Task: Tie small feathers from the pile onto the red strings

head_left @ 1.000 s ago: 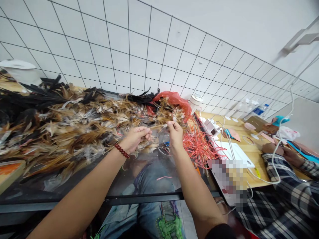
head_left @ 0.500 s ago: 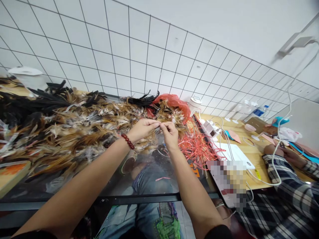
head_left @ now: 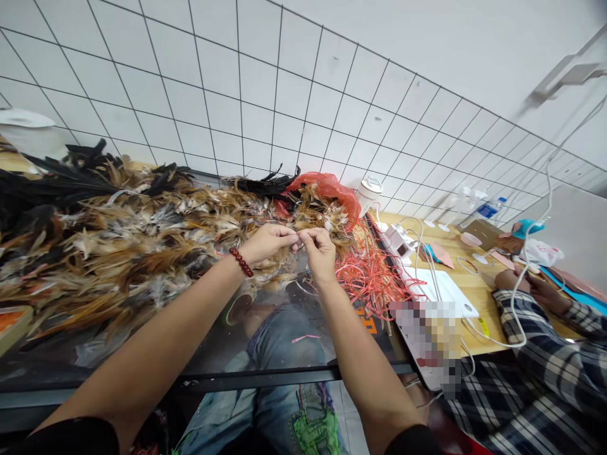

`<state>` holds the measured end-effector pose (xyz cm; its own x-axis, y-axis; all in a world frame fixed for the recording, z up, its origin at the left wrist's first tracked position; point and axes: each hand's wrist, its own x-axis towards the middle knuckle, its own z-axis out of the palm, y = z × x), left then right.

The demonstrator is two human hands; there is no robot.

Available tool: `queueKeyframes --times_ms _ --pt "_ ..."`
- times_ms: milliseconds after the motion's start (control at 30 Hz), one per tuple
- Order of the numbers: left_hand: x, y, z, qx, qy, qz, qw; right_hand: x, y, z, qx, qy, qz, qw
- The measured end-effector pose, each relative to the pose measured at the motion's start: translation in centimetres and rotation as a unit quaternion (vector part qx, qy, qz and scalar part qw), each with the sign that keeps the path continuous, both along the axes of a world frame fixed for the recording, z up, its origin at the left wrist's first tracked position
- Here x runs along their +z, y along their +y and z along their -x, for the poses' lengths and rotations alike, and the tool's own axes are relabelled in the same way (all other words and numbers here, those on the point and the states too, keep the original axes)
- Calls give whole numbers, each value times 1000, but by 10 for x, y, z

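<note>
My left hand (head_left: 271, 242), with a dark red bead bracelet (head_left: 241, 262) on its wrist, is closed in a pinch. My right hand (head_left: 318, 251) pinches too, its fingertips meeting those of the left. Whatever lies between the fingertips is too small to make out. Both hands are held above the near edge of a wide heap of brown and white feathers (head_left: 175, 237). A tangle of pink-red cords (head_left: 374, 272) lies just right of my right hand. A short pink strip (head_left: 306, 339) rests on the clear tabletop (head_left: 213, 344) below.
A red plastic bag (head_left: 327, 186) with feathers stands behind my hands, beside a white lidded cup (head_left: 370, 189). Black wire grid (head_left: 303, 120) lines the wall. To the right are a charger (head_left: 399, 240), cables, a phone (head_left: 420, 344) and a co-worker's plaid sleeve (head_left: 531, 325).
The view has shifted slightly, so things sit a little further left. My hands stay pinched together at the fingertips over the feathers, with only a slight change of finger position.
</note>
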<state>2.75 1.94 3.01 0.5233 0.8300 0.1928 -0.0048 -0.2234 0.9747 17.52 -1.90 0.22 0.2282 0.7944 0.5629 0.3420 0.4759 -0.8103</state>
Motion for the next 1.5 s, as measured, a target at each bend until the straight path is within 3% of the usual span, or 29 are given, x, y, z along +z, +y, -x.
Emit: queueKeyframes --times_ms 100,200,300,433,600,800,900,1100,1233,1500 --pt "4 9 7 82 -35 2 996 2 -2 -13 100 -111 98 984" --pt "11 17 19 143 -101 30 984 -1 -5 -24 216 -290 195 912" --pt "11 19 29 175 -140 44 974 -5 -3 -23 206 -404 200 868" --pt "-4 18 38 198 -143 56 968 5 18 -11 160 -431 175 870" --pt "-19 19 46 223 -136 55 964 42 47 4 199 -456 132 857" --pt "-23 15 45 200 -114 88 969 67 44 8 201 -417 53 885" --pt "-26 14 40 209 -109 74 969 69 39 3 179 -389 32 903" --pt "-30 8 31 172 -114 118 971 60 43 -1 221 -406 22 886" --pt "-26 1 27 129 -125 139 974 53 44 2 186 -418 9 889" --pt "-21 -2 28 122 -97 141 978 51 43 6 150 -428 10 891"
